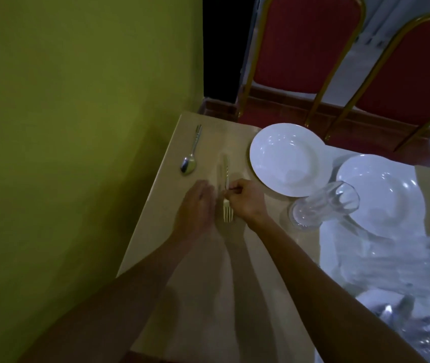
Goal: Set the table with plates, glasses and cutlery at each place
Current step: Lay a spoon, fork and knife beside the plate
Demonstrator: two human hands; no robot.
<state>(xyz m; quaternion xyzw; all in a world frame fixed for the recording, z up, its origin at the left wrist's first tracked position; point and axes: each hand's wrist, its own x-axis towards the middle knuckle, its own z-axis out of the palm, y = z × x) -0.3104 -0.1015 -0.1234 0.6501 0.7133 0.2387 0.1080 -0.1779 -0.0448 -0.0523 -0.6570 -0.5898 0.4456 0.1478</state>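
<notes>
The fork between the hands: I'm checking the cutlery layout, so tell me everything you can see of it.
The fork looks like pale, shiny metal, tines toward the person, handle pointing away. It sits on or just above the beige table, between the spoon and the nearest white plate. The right hand pinches its neck; the left hand lies flat beside it. The handle's far end is blurred.

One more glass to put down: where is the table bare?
The table is bare in its far corner between spoon and left plate, and near the front edge under the forearms. The right side is crowded: second plate, glass, blurred glassware.
</notes>
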